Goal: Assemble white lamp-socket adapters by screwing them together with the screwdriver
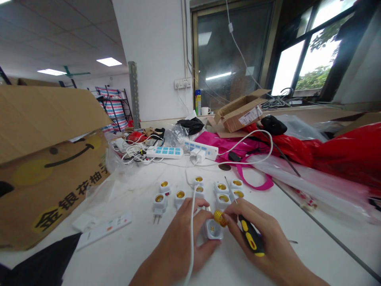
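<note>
My left hand (pixel 186 232) is closed around a white plug-in lamp socket (pixel 213 230), whose hollow faces up with a small metal contact inside. My right hand (pixel 262 234) pinches a brass-coloured threaded sleeve (pixel 219 217) between thumb and fingertips, just above the socket's far edge. Tucked in the same hand is a screwdriver (pixel 251 236) with a black and yellow handle, its shaft pointing away from me. Beyond my hands stand several more white lamp sockets (pixel 222 200) with brass sleeves in them; one at the left (pixel 160 203) shows its plug pins.
White power strips (pixel 165 152) and tangled cables lie at the back. A white cord (pixel 192 234) crosses in front of my left hand. A cardboard box (pixel 68 186) stands left, near a white strip (pixel 104 230). Red and pink bags (pixel 345 155) fill the right.
</note>
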Motion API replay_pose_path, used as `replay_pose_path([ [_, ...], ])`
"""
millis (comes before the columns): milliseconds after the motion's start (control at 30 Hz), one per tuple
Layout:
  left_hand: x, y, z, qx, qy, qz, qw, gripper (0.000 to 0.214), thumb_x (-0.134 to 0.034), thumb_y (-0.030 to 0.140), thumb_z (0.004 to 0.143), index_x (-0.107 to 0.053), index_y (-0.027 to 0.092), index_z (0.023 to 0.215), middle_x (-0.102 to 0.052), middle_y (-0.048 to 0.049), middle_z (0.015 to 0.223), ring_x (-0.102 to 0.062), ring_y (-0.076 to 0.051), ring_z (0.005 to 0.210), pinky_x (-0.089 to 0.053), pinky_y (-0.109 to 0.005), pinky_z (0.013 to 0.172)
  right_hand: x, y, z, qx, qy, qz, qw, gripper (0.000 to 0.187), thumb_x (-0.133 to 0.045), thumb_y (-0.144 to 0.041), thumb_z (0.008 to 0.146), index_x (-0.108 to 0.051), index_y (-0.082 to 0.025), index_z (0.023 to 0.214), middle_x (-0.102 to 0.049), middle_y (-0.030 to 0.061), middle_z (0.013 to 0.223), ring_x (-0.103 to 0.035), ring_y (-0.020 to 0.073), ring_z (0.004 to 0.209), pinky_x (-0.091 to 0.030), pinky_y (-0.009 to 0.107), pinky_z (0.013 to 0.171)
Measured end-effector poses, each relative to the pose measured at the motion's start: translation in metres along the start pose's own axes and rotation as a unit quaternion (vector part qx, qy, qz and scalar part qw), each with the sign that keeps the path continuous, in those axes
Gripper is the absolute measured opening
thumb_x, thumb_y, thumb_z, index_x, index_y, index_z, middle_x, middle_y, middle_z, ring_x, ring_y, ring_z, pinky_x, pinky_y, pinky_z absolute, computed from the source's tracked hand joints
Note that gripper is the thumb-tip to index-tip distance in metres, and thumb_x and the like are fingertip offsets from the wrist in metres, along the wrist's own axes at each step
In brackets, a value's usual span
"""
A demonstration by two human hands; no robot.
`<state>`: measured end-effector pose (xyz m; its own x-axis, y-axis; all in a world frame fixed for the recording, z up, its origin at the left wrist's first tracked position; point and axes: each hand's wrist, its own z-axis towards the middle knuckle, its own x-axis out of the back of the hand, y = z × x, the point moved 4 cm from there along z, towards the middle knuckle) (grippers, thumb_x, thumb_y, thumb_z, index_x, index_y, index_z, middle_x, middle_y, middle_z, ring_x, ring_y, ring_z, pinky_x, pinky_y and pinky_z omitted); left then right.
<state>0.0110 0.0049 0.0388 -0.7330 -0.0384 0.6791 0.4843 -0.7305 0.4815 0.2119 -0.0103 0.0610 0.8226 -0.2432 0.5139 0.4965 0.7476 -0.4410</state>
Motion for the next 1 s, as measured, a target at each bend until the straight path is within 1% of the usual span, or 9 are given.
replay_pose_path([
  [67, -0.003, -0.001, -0.002, -0.004, -0.016, -0.004, 1.000, 0.054, -0.094, 0.015, 0.079, -0.068, 0.025, 0.126, -0.065, -0.0140, 0.143, -0.067, -0.038, 0.131, -0.061, -0.058, 0.113, -0.003, 0.000, -0.002, 0.006, -0.032, 0.003, 0.999, 0.012, -0.060, -0.019, 0.110, -0.062, -0.027, 0.103, -0.065, 0.0010, 0.085, -0.064, 0.0171, 0.071, -0.052, 0.029, 0.061],
  [200, -0.005, -0.003, -0.005, -0.007, -0.030, -0.016, 0.999, 0.050, -0.094, 0.018, 0.080, -0.069, 0.024, 0.123, -0.064, -0.0135, 0.144, -0.065, -0.037, 0.132, -0.059, -0.056, 0.114, -0.007, 0.000, -0.006, 0.009, -0.075, -0.003, 0.997, 0.014, -0.058, -0.017, 0.109, -0.062, -0.026, 0.099, -0.066, 0.0012, 0.084, -0.066, 0.0178, 0.074, -0.051, 0.029, 0.063],
  [300, -0.005, -0.004, -0.004, -0.009, -0.032, -0.025, 0.999, 0.049, -0.095, 0.021, 0.080, -0.070, 0.023, 0.122, -0.065, -0.0132, 0.142, -0.065, -0.036, 0.130, -0.058, -0.054, 0.114, -0.008, -0.001, -0.006, 0.020, -0.088, -0.015, 0.996, 0.014, -0.058, -0.016, 0.107, -0.062, -0.026, 0.097, -0.067, 0.0017, 0.082, -0.065, 0.0179, 0.073, -0.049, 0.029, 0.061],
  [400, -0.006, -0.003, -0.001, -0.018, -0.037, -0.039, 0.998, 0.048, -0.096, 0.025, 0.080, -0.071, 0.021, 0.121, -0.068, -0.0123, 0.134, -0.066, -0.034, 0.124, -0.058, -0.051, 0.108, -0.008, -0.003, -0.005, 0.018, -0.099, -0.026, 0.995, 0.015, -0.057, -0.015, 0.106, -0.063, -0.024, 0.095, -0.067, 0.0021, 0.082, -0.065, 0.0174, 0.073, -0.048, 0.028, 0.062],
  [467, -0.007, -0.002, -0.001, -0.024, -0.038, -0.048, 0.998, 0.051, -0.096, 0.025, 0.079, -0.071, 0.020, 0.123, -0.070, -0.0108, 0.128, -0.067, -0.033, 0.118, -0.058, -0.048, 0.103, -0.009, -0.003, -0.004, 0.011, -0.108, -0.031, 0.994, 0.015, -0.056, -0.016, 0.106, -0.063, -0.023, 0.095, -0.068, 0.0025, 0.082, -0.066, 0.0172, 0.073, -0.048, 0.028, 0.063],
  [567, -0.009, -0.001, -0.001, -0.031, -0.021, -0.046, 0.998, 0.057, -0.098, 0.027, 0.080, -0.069, 0.020, 0.128, -0.071, -0.0101, 0.123, -0.067, -0.032, 0.113, -0.057, -0.046, 0.098, -0.009, -0.003, -0.005, 0.001, -0.118, -0.031, 0.992, 0.017, -0.054, -0.018, 0.107, -0.064, -0.022, 0.094, -0.068, 0.0031, 0.082, -0.066, 0.0170, 0.073, -0.047, 0.028, 0.064],
  [633, -0.009, 0.000, -0.001, -0.038, -0.003, -0.045, 0.998, 0.052, -0.096, 0.028, 0.084, -0.068, 0.021, 0.127, -0.072, -0.0093, 0.119, -0.067, -0.031, 0.109, -0.056, -0.044, 0.095, -0.009, -0.003, -0.005, -0.005, -0.120, -0.025, 0.993, 0.020, -0.053, -0.019, 0.109, -0.063, -0.022, 0.092, -0.067, 0.0027, 0.082, -0.065, 0.0166, 0.074, -0.046, 0.027, 0.064],
  [767, -0.005, 0.004, 0.000, -0.049, 0.014, -0.051, 0.997, 0.031, -0.086, 0.023, 0.094, -0.068, 0.022, 0.119, -0.075, -0.0068, 0.111, -0.068, -0.027, 0.103, -0.055, -0.042, 0.094, -0.008, -0.003, -0.006, -0.027, -0.099, 0.018, 0.995, 0.024, -0.054, -0.022, 0.112, -0.060, -0.022, 0.089, -0.064, 0.0000, 0.079, -0.063, 0.0138, 0.071, -0.046, 0.025, 0.064],
  [1000, 0.005, 0.012, 0.002, -0.069, 0.034, -0.017, 0.997, 0.034, -0.078, 0.018, 0.097, -0.066, 0.023, 0.128, -0.077, -0.0073, 0.114, -0.069, -0.027, 0.105, -0.058, -0.043, 0.096, -0.005, -0.003, -0.005, -0.049, -0.071, 0.056, 0.995, 0.024, -0.053, -0.022, 0.116, -0.060, -0.023, 0.092, -0.064, -0.0020, 0.080, -0.061, 0.0118, 0.069, -0.047, 0.023, 0.064],
])
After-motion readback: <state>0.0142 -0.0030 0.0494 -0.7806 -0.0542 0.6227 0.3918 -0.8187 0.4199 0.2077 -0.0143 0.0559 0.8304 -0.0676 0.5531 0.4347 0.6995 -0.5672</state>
